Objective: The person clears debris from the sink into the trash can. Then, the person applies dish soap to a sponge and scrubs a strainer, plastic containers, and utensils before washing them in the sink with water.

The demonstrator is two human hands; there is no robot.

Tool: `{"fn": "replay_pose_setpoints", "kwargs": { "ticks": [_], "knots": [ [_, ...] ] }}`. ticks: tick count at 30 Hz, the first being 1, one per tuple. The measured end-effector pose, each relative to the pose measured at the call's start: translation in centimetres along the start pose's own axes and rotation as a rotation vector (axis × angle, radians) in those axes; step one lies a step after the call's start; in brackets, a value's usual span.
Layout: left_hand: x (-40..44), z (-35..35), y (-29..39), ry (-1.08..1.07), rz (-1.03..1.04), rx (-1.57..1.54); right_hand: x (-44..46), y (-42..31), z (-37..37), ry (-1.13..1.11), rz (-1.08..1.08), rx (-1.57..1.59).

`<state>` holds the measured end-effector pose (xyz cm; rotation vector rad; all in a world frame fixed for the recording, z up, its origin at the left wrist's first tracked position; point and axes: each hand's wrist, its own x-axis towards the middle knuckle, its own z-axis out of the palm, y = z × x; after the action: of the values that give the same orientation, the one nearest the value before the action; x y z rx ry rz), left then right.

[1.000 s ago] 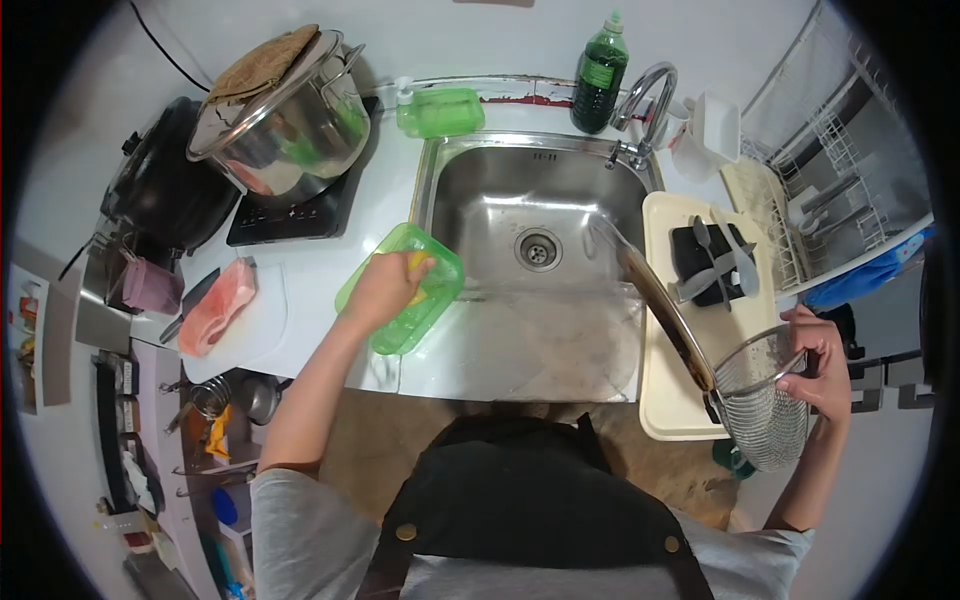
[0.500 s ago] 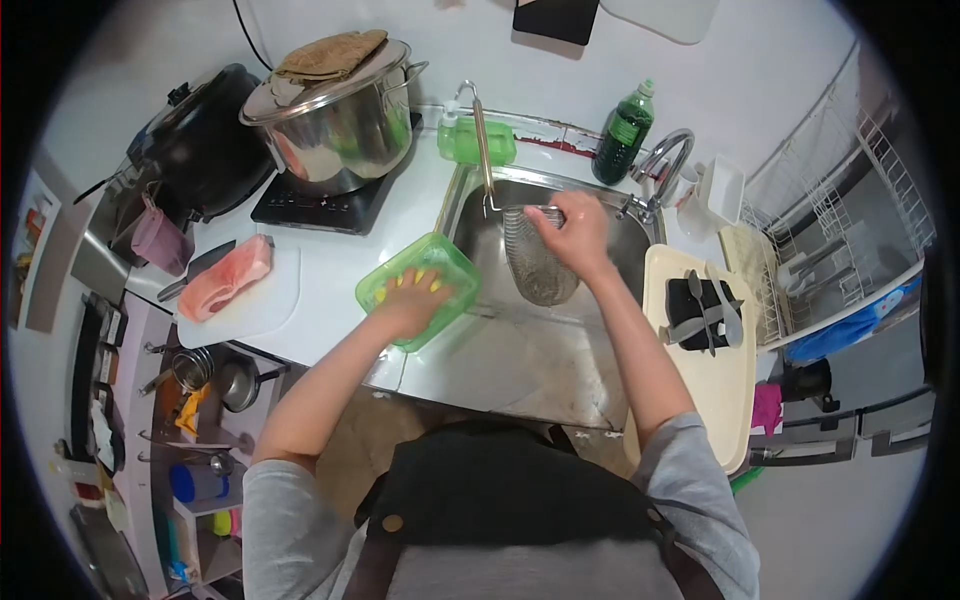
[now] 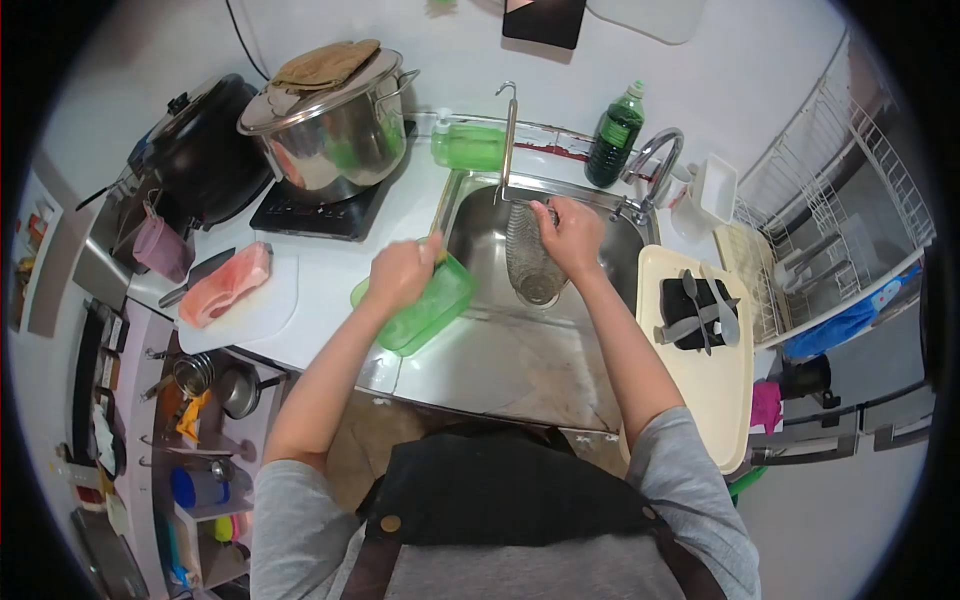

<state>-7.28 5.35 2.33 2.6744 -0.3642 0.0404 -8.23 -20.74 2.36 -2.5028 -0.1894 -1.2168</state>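
My left hand point(image 3: 398, 272) is closed over the green plastic container point(image 3: 425, 312) at the sink's left edge. A bit of yellow, apparently a sponge point(image 3: 441, 257), shows at its fingers; most of it is hidden. My right hand point(image 3: 574, 236) grips the rim of a metal mesh strainer basket point(image 3: 533, 262), held over the sink basin. Its long handle point(image 3: 509, 140) points up toward the wall and ends in a hook.
A metal sink point(image 3: 500, 375) lies under my hands. Left are a raw meat slab point(image 3: 228, 285) on a white board and a large pot point(image 3: 335, 140). Right is a cream tray point(image 3: 690, 400) with utensils. A green bottle point(image 3: 615, 135) stands behind, by the faucet point(image 3: 658, 170).
My left hand has lifted out of the green container and closed, with yellow at its fingers. The strainer has turned slightly in my right hand, its handle swinging rightward.
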Motion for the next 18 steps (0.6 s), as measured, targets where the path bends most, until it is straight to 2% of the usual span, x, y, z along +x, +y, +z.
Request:
{"fn": "replay_pose_setpoints", "kwargs": {
  "ticks": [3,6,8,10,12,15,17,18],
  "knots": [
    [-1.8,1.6,-0.9,-0.225,0.153,0.005,-0.3,0.2,-0.5,0.004,0.01,0.002],
    [-2.5,4.7,-4.6,-0.008,0.576,0.014,-0.6,0.3,-1.1,0.002,0.034,0.002],
    [-3.3,3.9,-4.9,-0.05,0.599,0.166,-0.4,0.5,-1.4,-0.007,0.036,0.011],
    [-3.4,3.0,-4.5,-0.17,0.513,0.097,-0.3,0.6,-1.8,-0.028,0.022,0.032],
    [-2.0,-0.3,-2.3,-0.351,0.326,-0.187,-0.3,0.8,-2.0,-0.045,0.026,0.015],
    [-0.5,-5.3,4.1,-0.207,0.141,-0.437,0.4,-0.1,-2.4,-0.029,0.049,0.004],
    [1.7,-3.7,7.9,0.16,0.33,-0.592,1.0,-1.5,-2.3,-0.006,0.081,0.003],
    [2.5,-2.2,10.1,0.248,0.407,-0.631,1.3,-2.3,-2.1,0.011,0.102,0.002]
  ]
}}
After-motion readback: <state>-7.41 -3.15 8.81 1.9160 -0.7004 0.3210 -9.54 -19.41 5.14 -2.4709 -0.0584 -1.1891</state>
